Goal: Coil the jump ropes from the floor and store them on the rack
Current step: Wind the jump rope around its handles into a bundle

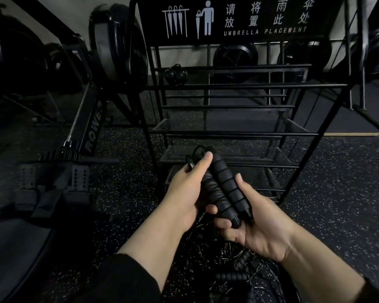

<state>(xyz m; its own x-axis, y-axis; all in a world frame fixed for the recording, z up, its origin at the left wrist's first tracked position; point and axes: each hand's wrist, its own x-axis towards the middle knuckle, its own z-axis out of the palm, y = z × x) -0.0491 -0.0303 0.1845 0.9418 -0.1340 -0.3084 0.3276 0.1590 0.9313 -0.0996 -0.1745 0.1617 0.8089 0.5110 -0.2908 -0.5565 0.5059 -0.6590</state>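
Ahead of you stands a black wire rack (239,132) with a sign (239,18) reading "UMBRELLA PLACEMENT" across its top edge; its tiers of bars and mesh shelves step down toward you, and a small bundled black item (175,75) sits at the left end of the top bar. To the rack's left a rowing machine (83,119) slants across the speckled rubber floor (337,182), with weight plates (116,40) behind it. Below your wrists a tangle of thin jump ropes (225,263) lies on the floor, a loose ribbed handle (231,276) among them. Just before the rack's lowest front edge you hold two ribbed foam handles (225,189) side by side, long axes running from lower right up to upper left. Your left hand (188,189) wraps them near the cord end; your right hand (256,228) curls round their butt ends.
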